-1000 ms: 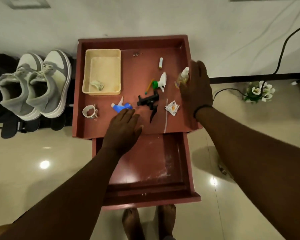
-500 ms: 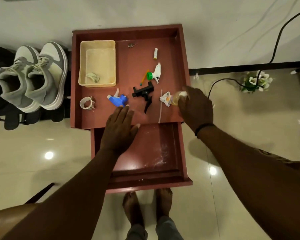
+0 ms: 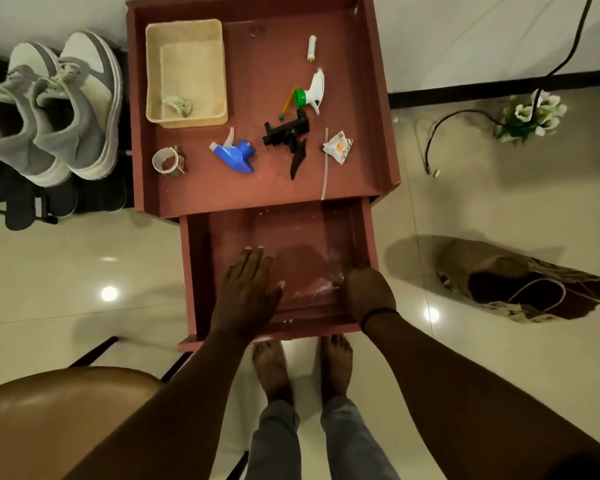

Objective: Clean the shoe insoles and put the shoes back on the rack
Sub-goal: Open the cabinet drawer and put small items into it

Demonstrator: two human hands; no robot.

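Glossy cream floor tiles (image 3: pixel 465 209) ran around a low red-brown cabinet (image 3: pixel 378 98) set against a white wall, its top walled like a tray and its drawer (image 3: pixel 191 271) pulled out toward us. On the top lay a cream plastic basket (image 3: pixel 186 29), a roll of tape (image 3: pixel 168 161), a blue spray head (image 3: pixel 234 154), a white spray head with a green collar (image 3: pixel 310 91), a black trigger part (image 3: pixel 288 136) and a torn sachet (image 3: pixel 338 146).

Our left hand (image 3: pixel 248 292) lay flat over the drawer floor, fingers straight and close together, gripping nothing. Our right hand (image 3: pixel 369 292) sat at the drawer's right inner corner with its fingers curled downward; whether they closed on something small we could not tell, since the knuckles hid them.

The grey and white shoes (image 3: pixel 56 109) stood as a pair on the dark rack (image 3: pixel 32 206) left of the cabinet, well apart from both hands.

We judged the step in hand to be gathering cleaning supplies, not cleaning itself: no insole was out and neither shoe was touched. The next move would call for lifting our hands clear of the drawer with whatever we meant to use, then reaching left across the cabinet to the nearer shoe and working its insole free by the heel.
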